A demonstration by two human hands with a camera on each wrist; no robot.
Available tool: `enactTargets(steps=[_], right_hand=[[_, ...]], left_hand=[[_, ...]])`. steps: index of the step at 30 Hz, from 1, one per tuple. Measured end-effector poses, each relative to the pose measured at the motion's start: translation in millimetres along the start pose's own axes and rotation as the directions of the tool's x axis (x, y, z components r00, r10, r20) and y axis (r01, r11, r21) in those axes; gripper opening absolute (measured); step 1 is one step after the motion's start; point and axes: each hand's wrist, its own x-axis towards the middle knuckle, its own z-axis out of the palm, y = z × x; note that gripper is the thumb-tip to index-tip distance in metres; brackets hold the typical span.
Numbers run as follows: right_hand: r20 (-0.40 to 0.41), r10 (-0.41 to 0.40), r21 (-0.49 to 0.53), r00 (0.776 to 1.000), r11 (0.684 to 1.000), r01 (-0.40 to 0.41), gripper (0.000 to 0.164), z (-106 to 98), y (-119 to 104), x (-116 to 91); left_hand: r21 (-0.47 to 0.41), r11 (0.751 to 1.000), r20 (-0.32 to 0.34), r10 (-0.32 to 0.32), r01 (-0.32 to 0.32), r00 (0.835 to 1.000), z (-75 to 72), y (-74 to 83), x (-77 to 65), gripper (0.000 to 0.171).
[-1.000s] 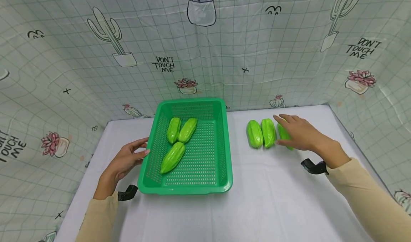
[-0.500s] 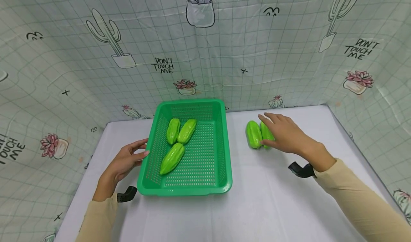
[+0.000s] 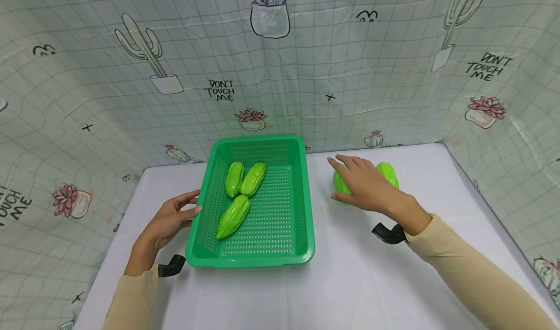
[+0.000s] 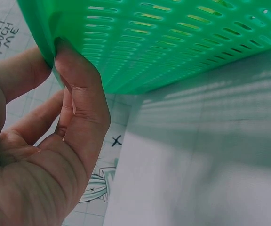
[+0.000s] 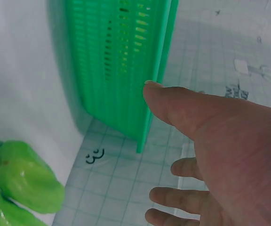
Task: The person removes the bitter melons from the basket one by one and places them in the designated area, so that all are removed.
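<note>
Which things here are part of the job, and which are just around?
Likely part of the job:
green basket, held at its rim by the left hand
three green vegetables inside it
other green vegetables near the right hand

Seemingly just around:
white table
patterned cloth
black pieces at the wrists

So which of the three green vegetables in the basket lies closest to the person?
The front vegetable, its tip toward the basket's near-left corner; the other two lie side by side farther back.
</note>
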Motion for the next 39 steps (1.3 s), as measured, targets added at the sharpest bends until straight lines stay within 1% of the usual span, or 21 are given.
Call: enactTargets(steps=[3, 10, 16, 23, 30, 39], right_hand=[[0.001, -0.005, 0.005, 1.000, 1.000, 0.005, 0.086, 2, -7, 4], [-0.011, -0.048, -0.001, 0.999, 0.999, 0.048, 0.083, 6, -20, 13], [-0.014, -0.065, -0.002, 0.998, 0.998, 0.065, 0.086, 8, -32, 23], [-0.005, -0.059, 0.009, 0.998, 0.998, 0.059, 0.091, 13, -44, 36], [0.003, -0.060, 0.002, 0.998, 0.998, 0.060, 0.090, 16, -59, 50], [0.025, -0.055, 0.035, 0.998, 0.998, 0.055, 0.091, 24, -74, 69]], left_hand=[[0.003, 1.000, 0.000, 0.000, 0.000, 1.000, 0.0, -0.1, -0.3, 0.067], [-0.001, 1.000, 0.001, 0.007, -0.007, 1.000, 0.0, -0.6, -0.6, 0.067], [-0.006, 1.000, -0.003, 0.010, -0.010, 1.000, -0.4, -0.9, -0.9, 0.067], [-0.007, 1.000, 0.000, 0.017, -0.017, 1.000, 0.5, -0.7, -0.4, 0.066], [-0.006, 1.000, -0.001, 0.012, -0.012, 1.000, -0.2, -1.3, -0.5, 0.067], [-0.013, 1.000, 0.001, 0.013, -0.013, 1.000, 0.0, -1.8, 0.3, 0.067]])
